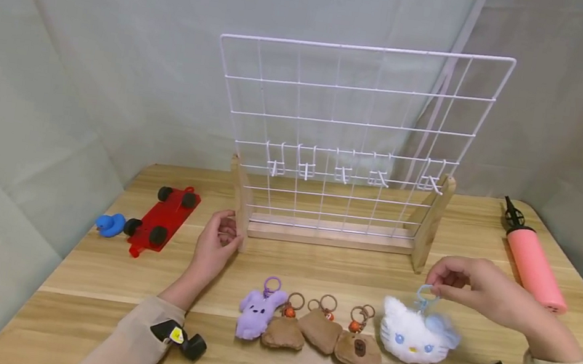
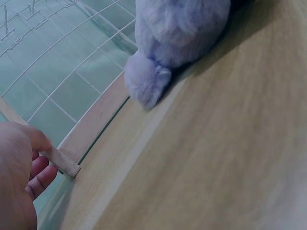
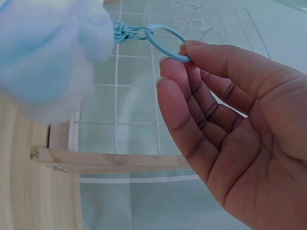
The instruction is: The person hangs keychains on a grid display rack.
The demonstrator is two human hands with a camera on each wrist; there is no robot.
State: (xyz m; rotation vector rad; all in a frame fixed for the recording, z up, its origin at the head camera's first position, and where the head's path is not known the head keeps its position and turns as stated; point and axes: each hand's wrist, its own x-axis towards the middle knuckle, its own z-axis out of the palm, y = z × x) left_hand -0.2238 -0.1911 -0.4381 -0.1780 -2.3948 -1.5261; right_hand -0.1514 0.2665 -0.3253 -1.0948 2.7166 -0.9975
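Note:
My right hand [image 1: 483, 290] pinches the light blue ring [image 3: 168, 43] of a white plush cat-head keychain [image 1: 415, 335] between thumb and fingertips. The cat head, with blue eyes and a blue bow, hangs at the table's right front. My left hand [image 1: 217, 243] grips the left wooden leg [image 2: 64, 162] of a display rack, its thumb on the near edge. White wire grid [image 1: 350, 122] rises from the rack, with several white hooks [image 1: 342, 173] in a row. A purple plush keychain [image 1: 256, 314] and brown plush keychains [image 1: 320, 329] lie in front of it.
At the left are a red toy cart [image 1: 165, 220] with black wheels and a blue rubber duck [image 1: 111, 224]. A pink hand pump [image 1: 536, 269] with a black nozzle lies at the right table edge. Pale curtains [image 1: 93, 42] stand behind.

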